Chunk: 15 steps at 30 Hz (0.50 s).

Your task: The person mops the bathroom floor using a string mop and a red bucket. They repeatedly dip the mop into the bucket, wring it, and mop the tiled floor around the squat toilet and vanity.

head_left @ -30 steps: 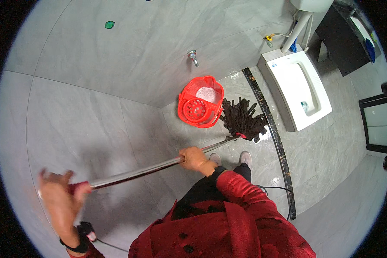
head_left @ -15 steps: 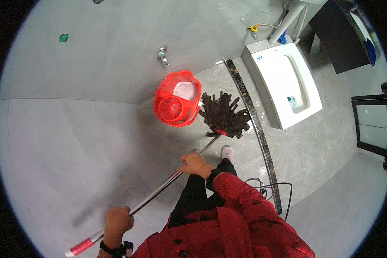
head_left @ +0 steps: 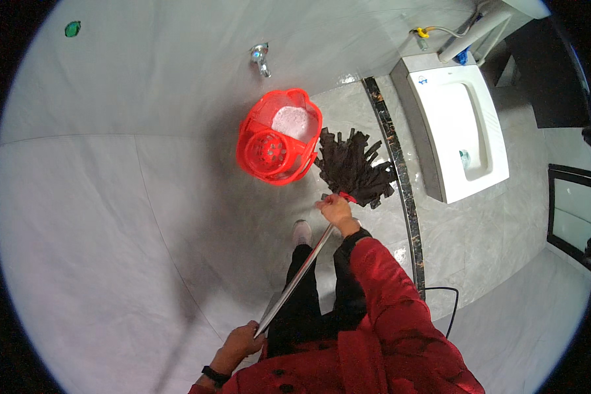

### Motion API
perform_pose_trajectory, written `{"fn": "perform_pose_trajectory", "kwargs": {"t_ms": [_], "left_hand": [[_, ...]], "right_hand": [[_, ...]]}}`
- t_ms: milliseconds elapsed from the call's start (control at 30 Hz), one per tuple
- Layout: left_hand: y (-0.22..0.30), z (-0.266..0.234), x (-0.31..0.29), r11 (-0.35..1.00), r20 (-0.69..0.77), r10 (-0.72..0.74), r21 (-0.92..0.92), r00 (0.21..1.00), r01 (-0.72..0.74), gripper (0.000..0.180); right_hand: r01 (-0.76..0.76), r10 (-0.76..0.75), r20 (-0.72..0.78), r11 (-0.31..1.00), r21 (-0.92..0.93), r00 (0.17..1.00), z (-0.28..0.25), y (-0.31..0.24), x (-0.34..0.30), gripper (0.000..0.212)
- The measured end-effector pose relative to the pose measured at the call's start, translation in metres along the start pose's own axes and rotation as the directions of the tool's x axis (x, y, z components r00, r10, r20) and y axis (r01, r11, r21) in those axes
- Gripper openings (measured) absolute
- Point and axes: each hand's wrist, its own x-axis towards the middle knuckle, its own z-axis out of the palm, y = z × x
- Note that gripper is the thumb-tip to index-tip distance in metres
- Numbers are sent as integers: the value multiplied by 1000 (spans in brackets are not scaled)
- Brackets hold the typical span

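Observation:
My left hand (head_left: 241,340) is closed around the metal handle (head_left: 295,281) of a mop, low in the picture by my left leg. Farther down the same handle, my right hand (head_left: 335,211) grips it just short of the red socket. The mop's dark strip head (head_left: 354,167) lies spread on the grey tiled floor. Left of it, close to its strips, stands a red bucket (head_left: 248,128) with foamy water (head_left: 294,123). A perforated wringer basket (head_left: 268,152) forms the bucket's near left part.
A dark stone threshold strip (head_left: 400,177) runs right of the mop head. Beyond it sits a white squat toilet (head_left: 433,141). A metal tap (head_left: 261,60) projects from the wall behind the bucket. A black cable (head_left: 454,305) lies at the lower right.
My right hand has moved down the handle to near the mop head. My left hand has shifted right, bringing the handle closer to my legs. The view has shifted slightly.

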Motion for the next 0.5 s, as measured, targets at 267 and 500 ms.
{"fn": "perform_pose_trajectory", "kwargs": {"t_ms": [267,500], "left_hand": [[10,39,76,863,296,24,-488,955,129,49],[35,16,92,678,556,54,-630,829,379,40]], "right_hand": [[70,-75,-70,995,-73,995,14,-20,65,50],[45,-52,-141,998,-48,989,31,-34,107,53]]}}
